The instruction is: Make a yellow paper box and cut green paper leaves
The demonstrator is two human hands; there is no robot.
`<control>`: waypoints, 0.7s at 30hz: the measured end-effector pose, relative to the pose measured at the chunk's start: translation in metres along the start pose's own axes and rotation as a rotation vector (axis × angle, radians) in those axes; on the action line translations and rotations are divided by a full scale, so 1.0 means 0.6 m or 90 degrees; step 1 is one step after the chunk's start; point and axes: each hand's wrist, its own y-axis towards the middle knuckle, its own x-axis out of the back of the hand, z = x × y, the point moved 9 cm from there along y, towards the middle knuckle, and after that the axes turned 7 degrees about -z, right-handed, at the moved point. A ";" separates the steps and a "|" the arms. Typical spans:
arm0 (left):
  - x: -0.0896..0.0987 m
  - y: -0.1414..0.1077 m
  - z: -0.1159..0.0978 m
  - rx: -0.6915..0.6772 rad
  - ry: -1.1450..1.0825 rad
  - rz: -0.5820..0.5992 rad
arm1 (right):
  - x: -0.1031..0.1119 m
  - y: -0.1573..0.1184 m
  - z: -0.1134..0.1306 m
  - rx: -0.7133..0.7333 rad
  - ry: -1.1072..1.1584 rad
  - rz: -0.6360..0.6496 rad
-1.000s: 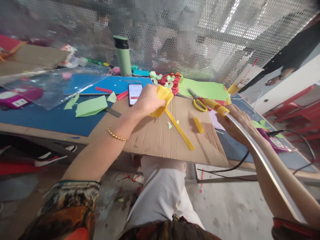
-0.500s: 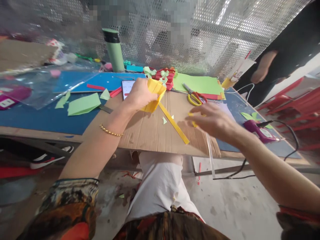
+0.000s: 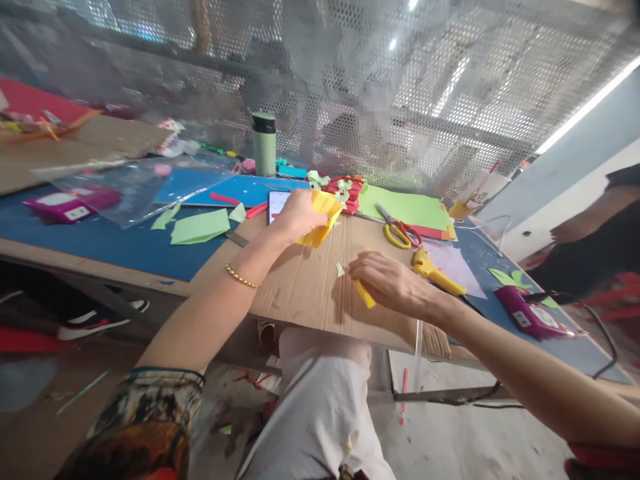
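My left hand (image 3: 297, 217) grips a pleated piece of yellow paper (image 3: 324, 212) above the cardboard sheet (image 3: 290, 287). My right hand (image 3: 383, 280) is closed over a yellow paper strip (image 3: 364, 294), whose near end pokes out below the fingers; the rest of it is mostly hidden. Just right of that hand lies a yellow glue gun (image 3: 437, 272). Scissors with yellow and red handles (image 3: 399, 233) rest farther back. A small pale green scrap (image 3: 340, 270) is close to my right fingertips.
Behind my left hand are a phone (image 3: 277, 205) and red folded paper (image 3: 354, 190) with green pieces. A green flask (image 3: 264, 145) stands at the back. Purple packs (image 3: 530, 312) sit at both sides, one beside a cable. Another person's arm (image 3: 580, 217) is at right.
My right hand has moved left from the glue gun onto the yellow strip, leaving the glue gun in sight. My left hand still holds the pleated paper. The view has tilted up.
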 end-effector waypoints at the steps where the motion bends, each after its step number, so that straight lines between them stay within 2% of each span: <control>1: 0.000 -0.001 -0.001 0.001 0.005 0.003 | 0.009 0.011 -0.004 -0.037 0.021 -0.030; 4: -0.002 -0.002 -0.002 -0.002 0.011 0.019 | 0.039 0.044 -0.026 -0.197 0.092 -0.079; 6: -0.007 -0.002 0.001 0.003 -0.002 0.038 | 0.051 0.059 -0.038 -0.292 0.111 -0.063; 11: -0.020 -0.007 0.005 0.031 -0.065 0.088 | 0.082 0.075 -0.033 -0.315 0.073 -0.011; 16: -0.024 -0.018 -0.011 0.006 -0.062 0.132 | 0.131 0.062 -0.062 -0.406 -0.022 -0.011; 19: -0.028 -0.031 -0.030 -0.031 -0.062 0.189 | 0.149 0.071 -0.080 -0.377 -0.124 0.010; 21: -0.028 -0.038 -0.038 -0.043 -0.041 0.210 | 0.148 0.080 -0.088 -0.341 -0.172 0.025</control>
